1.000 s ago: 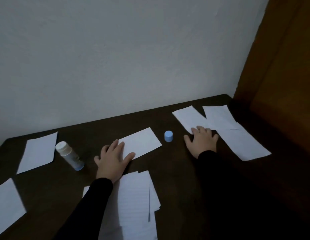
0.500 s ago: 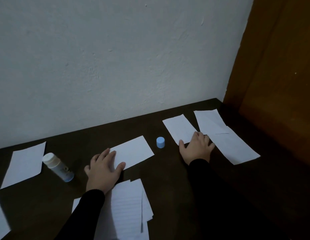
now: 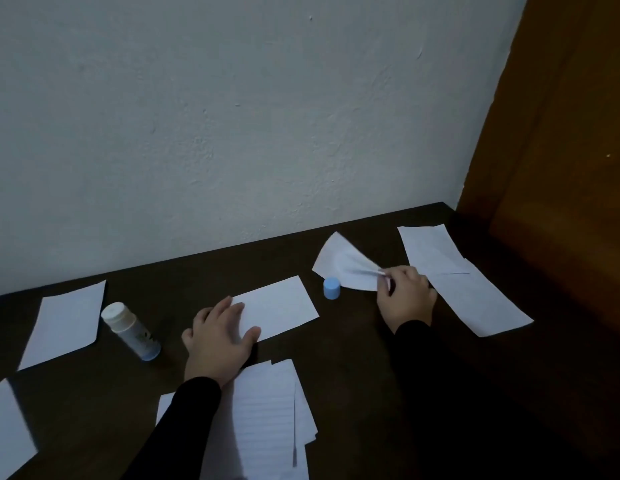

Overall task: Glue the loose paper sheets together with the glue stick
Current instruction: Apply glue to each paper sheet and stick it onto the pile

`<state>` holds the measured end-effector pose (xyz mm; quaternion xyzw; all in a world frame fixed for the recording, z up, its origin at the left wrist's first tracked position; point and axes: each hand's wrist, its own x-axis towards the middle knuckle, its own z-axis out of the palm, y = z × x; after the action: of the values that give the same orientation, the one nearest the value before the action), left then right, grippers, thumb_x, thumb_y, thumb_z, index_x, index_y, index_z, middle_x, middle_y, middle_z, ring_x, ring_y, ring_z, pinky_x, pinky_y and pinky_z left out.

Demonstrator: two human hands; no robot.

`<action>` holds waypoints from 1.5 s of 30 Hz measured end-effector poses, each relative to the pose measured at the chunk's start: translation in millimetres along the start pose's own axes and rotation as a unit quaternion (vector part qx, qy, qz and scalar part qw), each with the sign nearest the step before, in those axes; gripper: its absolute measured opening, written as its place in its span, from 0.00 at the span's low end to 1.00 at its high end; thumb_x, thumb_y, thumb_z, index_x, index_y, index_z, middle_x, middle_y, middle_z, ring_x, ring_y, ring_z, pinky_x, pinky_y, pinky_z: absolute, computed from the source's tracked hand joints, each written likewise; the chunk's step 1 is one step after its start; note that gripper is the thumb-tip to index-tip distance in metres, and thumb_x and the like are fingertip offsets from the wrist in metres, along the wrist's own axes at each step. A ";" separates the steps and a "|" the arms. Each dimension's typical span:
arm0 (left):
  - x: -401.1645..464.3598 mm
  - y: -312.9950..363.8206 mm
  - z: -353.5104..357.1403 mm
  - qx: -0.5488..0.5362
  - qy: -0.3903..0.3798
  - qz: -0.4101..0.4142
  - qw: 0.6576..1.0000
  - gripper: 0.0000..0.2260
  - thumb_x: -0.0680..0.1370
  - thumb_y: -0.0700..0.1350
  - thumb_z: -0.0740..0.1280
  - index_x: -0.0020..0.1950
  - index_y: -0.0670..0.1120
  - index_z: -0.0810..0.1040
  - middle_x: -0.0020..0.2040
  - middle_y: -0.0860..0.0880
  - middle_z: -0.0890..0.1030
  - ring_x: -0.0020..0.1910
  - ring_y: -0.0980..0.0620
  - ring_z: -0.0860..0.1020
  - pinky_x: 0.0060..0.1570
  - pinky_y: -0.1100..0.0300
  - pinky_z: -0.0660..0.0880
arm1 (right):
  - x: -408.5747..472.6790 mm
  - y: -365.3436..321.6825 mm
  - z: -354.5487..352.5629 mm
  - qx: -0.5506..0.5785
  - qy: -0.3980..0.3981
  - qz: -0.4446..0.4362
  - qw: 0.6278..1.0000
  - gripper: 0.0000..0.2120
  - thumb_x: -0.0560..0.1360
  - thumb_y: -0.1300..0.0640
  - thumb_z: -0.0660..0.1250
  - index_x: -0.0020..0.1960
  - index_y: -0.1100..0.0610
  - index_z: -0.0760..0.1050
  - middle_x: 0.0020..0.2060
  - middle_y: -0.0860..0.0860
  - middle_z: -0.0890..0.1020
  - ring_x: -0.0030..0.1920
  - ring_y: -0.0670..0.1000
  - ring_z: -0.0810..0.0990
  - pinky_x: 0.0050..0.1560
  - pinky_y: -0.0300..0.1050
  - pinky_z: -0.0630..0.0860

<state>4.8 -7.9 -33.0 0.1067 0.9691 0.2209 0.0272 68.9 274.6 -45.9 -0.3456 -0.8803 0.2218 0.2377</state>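
My right hand [image 3: 407,297] pinches the corner of a small white paper sheet [image 3: 343,263] and holds it raised and bent above the dark table. My left hand [image 3: 216,336] rests flat, fingers spread, on the left end of another white sheet [image 3: 279,306] lying on the table. The uncapped glue stick [image 3: 131,330] lies on its side to the left of my left hand. Its blue cap [image 3: 332,287] stands just under the lifted sheet. A long strip of joined sheets [image 3: 464,282] lies to the right of my right hand.
A stack of lined sheets [image 3: 270,417] lies near the front edge, partly under my left sleeve. Two more loose sheets lie at the left [image 3: 64,323] and the far front left [image 3: 5,431]. A white wall bounds the table behind, a brown wooden panel [image 3: 561,150] at the right.
My right hand went from lying flat on the small sheet to pinching its corner and lifting it off the table. My left hand has stayed on its sheet.
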 end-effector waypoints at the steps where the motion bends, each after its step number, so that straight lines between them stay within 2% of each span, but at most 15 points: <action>1: 0.2 -0.7 0.5 -0.002 0.000 0.003 1.000 0.24 0.77 0.58 0.66 0.72 0.57 0.67 0.76 0.56 0.61 0.75 0.48 0.54 0.72 0.41 0.50 | -0.9 -4.1 -1.7 0.055 0.012 0.001 0.998 0.10 0.79 0.52 0.62 0.57 0.52 0.77 0.55 0.48 0.75 0.55 0.49 0.74 0.58 0.46 0.68; 3: -0.1 -2.2 0.5 -0.023 0.007 0.004 1.000 0.23 0.78 0.57 0.65 0.72 0.56 0.68 0.76 0.56 0.61 0.75 0.49 0.55 0.72 0.42 0.49 | -6.3 -20.5 -4.5 0.171 0.019 -0.013 0.985 0.09 0.79 0.55 0.63 0.58 0.53 0.77 0.55 0.47 0.72 0.50 0.45 0.74 0.56 0.42 0.73; 6: -5.5 -3.7 -4.1 -0.142 0.077 0.002 0.987 0.17 0.81 0.55 0.60 0.69 0.54 0.73 0.72 0.55 0.68 0.73 0.52 0.61 0.71 0.46 0.53 | -22.5 -53.0 0.4 0.270 -0.046 -0.084 0.958 0.09 0.79 0.57 0.63 0.57 0.52 0.77 0.55 0.44 0.69 0.49 0.43 0.73 0.55 0.39 0.75; 9: -16.9 -2.1 -12.8 -0.350 0.110 -0.032 0.930 0.12 0.83 0.53 0.55 0.59 0.55 0.76 0.59 0.55 0.78 0.60 0.58 0.74 0.62 0.53 0.70 | -38.8 -74.8 19.9 0.243 -0.112 -0.183 0.946 0.09 0.79 0.55 0.63 0.56 0.47 0.78 0.53 0.41 0.70 0.53 0.45 0.73 0.58 0.43 0.74; 11: -24.2 1.5 -18.2 -0.451 0.101 -0.069 0.884 0.10 0.82 0.54 0.55 0.53 0.58 0.76 0.52 0.57 0.78 0.51 0.63 0.75 0.50 0.63 0.71 | -45.0 -80.1 30.0 0.217 -0.133 -0.222 0.941 0.10 0.79 0.54 0.63 0.56 0.45 0.79 0.51 0.41 0.71 0.52 0.42 0.71 0.60 0.46 0.72; 12: -25.2 1.3 -19.2 -0.464 0.103 -0.071 0.877 0.09 0.82 0.54 0.57 0.52 0.58 0.76 0.50 0.57 0.79 0.49 0.63 0.76 0.47 0.65 0.70 | -47.8 -81.0 32.6 0.210 -0.140 -0.232 0.939 0.10 0.79 0.55 0.63 0.56 0.45 0.80 0.50 0.42 0.71 0.50 0.39 0.68 0.60 0.45 0.71; 16: -22.4 -4.0 -13.8 -0.429 0.101 -0.058 0.896 0.03 0.79 0.46 0.66 0.49 0.52 0.80 0.45 0.51 0.81 0.47 0.51 0.79 0.48 0.58 0.76 | -57.2 -76.0 35.6 0.195 -0.147 -0.254 0.936 0.12 0.79 0.58 0.62 0.59 0.48 0.80 0.50 0.44 0.73 0.49 0.37 0.65 0.61 0.46 0.70; 18: -21.2 -6.2 -11.3 -0.427 0.097 -0.067 0.896 0.08 0.77 0.41 0.66 0.48 0.54 0.80 0.45 0.52 0.83 0.47 0.52 0.81 0.49 0.55 0.79 | -57.2 -76.4 34.6 0.199 -0.147 -0.236 0.940 0.13 0.79 0.56 0.63 0.62 0.49 0.77 0.50 0.44 0.75 0.50 0.39 0.69 0.61 0.49 0.72; 21: -22.3 -3.9 -12.9 -0.436 0.101 -0.070 0.892 0.13 0.77 0.39 0.67 0.59 0.54 0.76 0.51 0.54 0.82 0.51 0.56 0.80 0.50 0.60 0.78 | -55.2 -79.5 31.4 0.239 -0.171 -0.144 0.945 0.20 0.79 0.53 0.64 0.70 0.47 0.68 0.44 0.42 0.76 0.44 0.43 0.75 0.59 0.50 0.74; 24: -23.1 -0.8 -14.9 -0.443 0.111 -0.093 0.885 0.22 0.77 0.39 0.68 0.65 0.57 0.67 0.46 0.52 0.81 0.46 0.55 0.80 0.43 0.63 0.76 | -55.2 -79.5 32.0 0.246 -0.175 -0.099 0.948 0.23 0.78 0.54 0.66 0.71 0.47 0.65 0.40 0.44 0.77 0.42 0.44 0.76 0.60 0.49 0.72; 27: -22.0 -2.1 -12.3 -0.404 0.103 -0.073 0.906 0.16 0.77 0.41 0.68 0.60 0.56 0.70 0.41 0.49 0.80 0.40 0.51 0.80 0.39 0.59 0.79 | -55.3 -79.2 32.9 0.182 -0.159 -0.106 0.965 0.15 0.79 0.51 0.63 0.65 0.46 0.70 0.39 0.41 0.75 0.42 0.43 0.73 0.59 0.47 0.70; 31: -15.6 -6.7 -5.8 -0.335 0.083 -0.044 0.937 0.06 0.78 0.44 0.68 0.51 0.56 0.79 0.44 0.53 0.80 0.44 0.50 0.80 0.44 0.61 0.79 | -53.5 -78.8 37.1 0.107 -0.170 -0.146 0.969 0.09 0.79 0.46 0.61 0.58 0.45 0.75 0.41 0.38 0.72 0.44 0.41 0.71 0.58 0.44 0.66; 34: -11.2 -12.9 -0.8 -0.310 0.074 -0.045 0.947 0.04 0.76 0.50 0.69 0.46 0.60 0.81 0.50 0.59 0.79 0.53 0.55 0.77 0.56 0.53 0.77 | -52.0 -77.6 42.1 0.078 -0.157 -0.163 0.971 0.12 0.78 0.46 0.61 0.60 0.44 0.74 0.48 0.41 0.75 0.52 0.43 0.72 0.60 0.45 0.63; 36: -10.6 -13.2 0.3 -0.283 0.079 -0.041 0.955 0.03 0.74 0.52 0.69 0.44 0.61 0.81 0.48 0.60 0.78 0.55 0.55 0.74 0.60 0.47 0.74 | -51.0 -76.6 44.2 0.064 -0.155 -0.164 0.972 0.13 0.79 0.46 0.60 0.62 0.44 0.73 0.54 0.43 0.76 0.58 0.46 0.72 0.61 0.46 0.62; 45: -6.3 -12.7 2.5 -0.227 0.091 -0.034 0.969 0.04 0.75 0.52 0.69 0.40 0.55 0.82 0.43 0.60 0.78 0.54 0.55 0.71 0.61 0.48 0.71 | -48.1 -79.4 47.2 -0.021 -0.191 -0.180 0.965 0.20 0.81 0.47 0.56 0.72 0.45 0.65 0.62 0.47 0.70 0.63 0.48 0.66 0.65 0.48 0.60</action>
<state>8.7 -19.4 -40.7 0.0443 0.8951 0.4426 -0.0305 33.1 177.0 -51.9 -0.1376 -0.9614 0.2189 0.0942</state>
